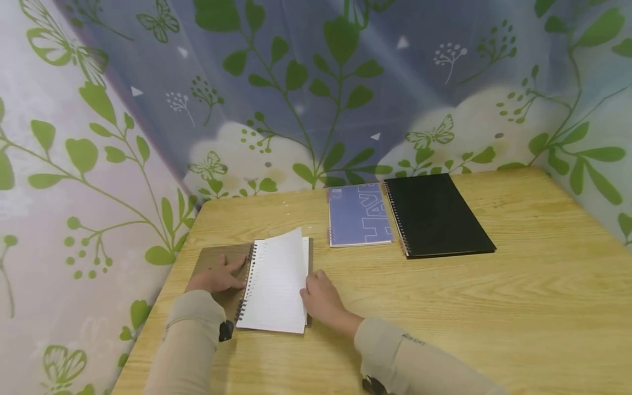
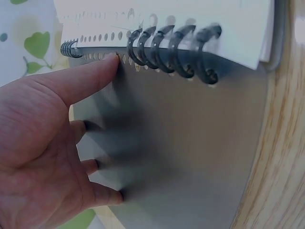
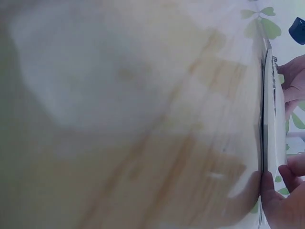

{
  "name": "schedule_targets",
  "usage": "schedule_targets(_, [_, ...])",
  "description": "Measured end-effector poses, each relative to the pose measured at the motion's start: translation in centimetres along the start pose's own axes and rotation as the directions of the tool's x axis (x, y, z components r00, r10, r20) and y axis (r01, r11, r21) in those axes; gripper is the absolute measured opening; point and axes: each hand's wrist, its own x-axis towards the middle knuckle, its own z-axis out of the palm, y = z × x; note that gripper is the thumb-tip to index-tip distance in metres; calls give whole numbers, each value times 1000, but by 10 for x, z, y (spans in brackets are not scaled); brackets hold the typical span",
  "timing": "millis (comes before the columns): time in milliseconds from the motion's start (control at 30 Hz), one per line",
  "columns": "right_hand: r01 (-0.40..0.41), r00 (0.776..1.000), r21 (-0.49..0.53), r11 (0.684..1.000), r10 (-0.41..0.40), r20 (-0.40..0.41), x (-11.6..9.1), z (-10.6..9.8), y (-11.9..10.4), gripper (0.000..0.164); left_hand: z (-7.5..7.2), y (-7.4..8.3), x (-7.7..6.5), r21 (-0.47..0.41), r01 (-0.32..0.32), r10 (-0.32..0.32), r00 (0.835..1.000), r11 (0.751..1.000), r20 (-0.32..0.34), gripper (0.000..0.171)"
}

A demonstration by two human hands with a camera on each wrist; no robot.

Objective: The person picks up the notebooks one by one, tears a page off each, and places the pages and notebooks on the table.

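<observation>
A spiral notebook lies open on the wooden table, its brown cover [image 1: 217,256] folded out to the left and its white pages [image 1: 276,291] to the right. The left hand [image 1: 222,276] rests on that cover with fingers spread. In the left wrist view, its thumb [image 2: 93,78] touches the cover beside the black ring binding [image 2: 183,50]. At the right edge of the pages, the right hand [image 1: 326,300] pinches a sheet with curled fingers. The sheet's upper right corner stands raised. In the right wrist view, the right hand [image 3: 286,200] shows at the notebook's edge.
A purple notebook [image 1: 353,216] with outlined letters lies toward the back of the wooden table [image 1: 469,312]. Right beside it is a larger black spiral notebook [image 1: 436,219]. Leaf-patterned cloth [image 1: 306,109] hangs behind the table and along its sides.
</observation>
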Motion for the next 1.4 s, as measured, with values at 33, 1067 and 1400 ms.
schedule_targets(33, [2,1000,-5,1000,-2,1,0,0,0,20,0,0,0,-7,5,-5,1000,1000,1,80])
schedule_targets(1067, [-21,999,-6,1000,21,43,-2,-5,7,18,11,-10,5,-74,-24,21,999,997,-35,78])
schedule_targets(1400, [10,999,12,1000,-11,40,1,-7,9,20,34,-22,-2,-104,-4,-33,937,995,-347,72])
